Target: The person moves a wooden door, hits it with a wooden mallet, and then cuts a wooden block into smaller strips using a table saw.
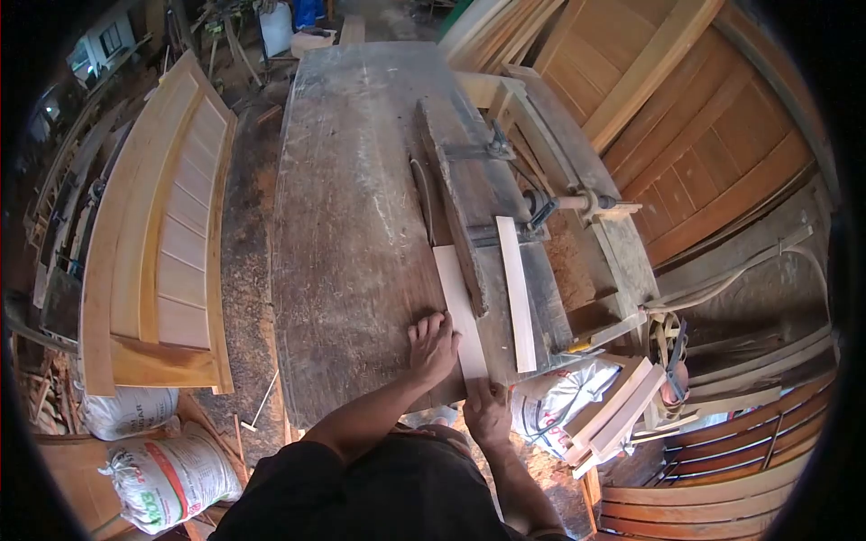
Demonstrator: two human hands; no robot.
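Observation:
A pale wooden strip (457, 298) lies on the dark worktable (343, 207), along a rough-edged fence board (456, 221). Its far end is at a slot in the tabletop with a thin curved piece (421, 194). My left hand (434, 345) rests on the table at the strip's left edge, fingers bent and pressed together. At the near end of the strip, my right hand (487, 410) grips it by the table's front edge. A second pale strip (516, 293) lies to the right of the fence board.
Clamps (541, 209) stick out at the table's right side. A panelled door (149, 243) leans at the left, above filled sacks (171, 473). More wooden panels (704, 144) stand at the back right. Boards (622, 410) are stacked at the lower right.

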